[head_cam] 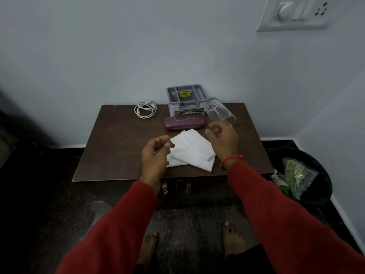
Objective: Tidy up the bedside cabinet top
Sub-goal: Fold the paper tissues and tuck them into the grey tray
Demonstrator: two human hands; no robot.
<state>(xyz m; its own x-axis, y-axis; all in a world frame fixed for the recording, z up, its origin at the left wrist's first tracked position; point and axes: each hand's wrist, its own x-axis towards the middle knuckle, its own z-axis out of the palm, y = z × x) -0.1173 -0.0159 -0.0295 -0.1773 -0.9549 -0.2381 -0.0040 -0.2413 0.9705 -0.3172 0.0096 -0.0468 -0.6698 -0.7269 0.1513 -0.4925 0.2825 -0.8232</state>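
Left hand (154, 155), right hand (222, 138): fingers loosely curled, grasping nothing, above white cloth (192, 152) mid-counter (110, 147). Likely next: pinch near corners, fold flat; avoid tipped glass (220, 112) far right.

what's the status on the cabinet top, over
Left hand and right hand open, above the tissues. Glass lies tipped beside organizer. Cable and case untouched.
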